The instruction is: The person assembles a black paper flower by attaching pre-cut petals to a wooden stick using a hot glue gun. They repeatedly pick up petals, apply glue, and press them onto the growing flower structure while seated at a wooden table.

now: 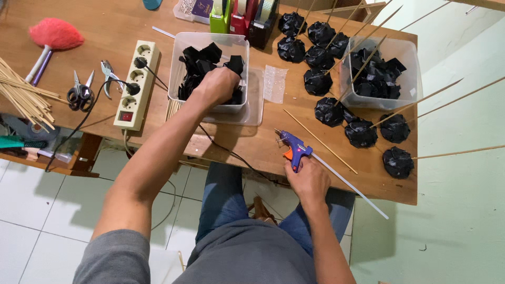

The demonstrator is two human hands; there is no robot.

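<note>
My left hand (pixel 218 84) reaches into a clear plastic tub (pixel 181 44) of black paper pieces (pixel 202 60), its fingers closed down among them. My right hand (pixel 309 181) grips the handle of a blue and orange glue gun (pixel 292 144) at the table's near edge, a long white glue stick (pixel 350 185) sticking out behind it. A loose bamboo skewer (pixel 321 142) lies just right of the gun. Finished black paper flowers (pixel 329 111) on skewers lie across the right half of the wooden table (pixel 110 26).
A second clear tub (pixel 407 50) of black pieces stands at the right. A cream power strip (pixel 135 87), scissors (pixel 80 94), pliers (pixel 109 73) and a skewer bundle (pixel 23 97) lie left. Tape dispensers (pixel 242 16) stand at the back. A black cord (pixel 231 155) runs off the near edge.
</note>
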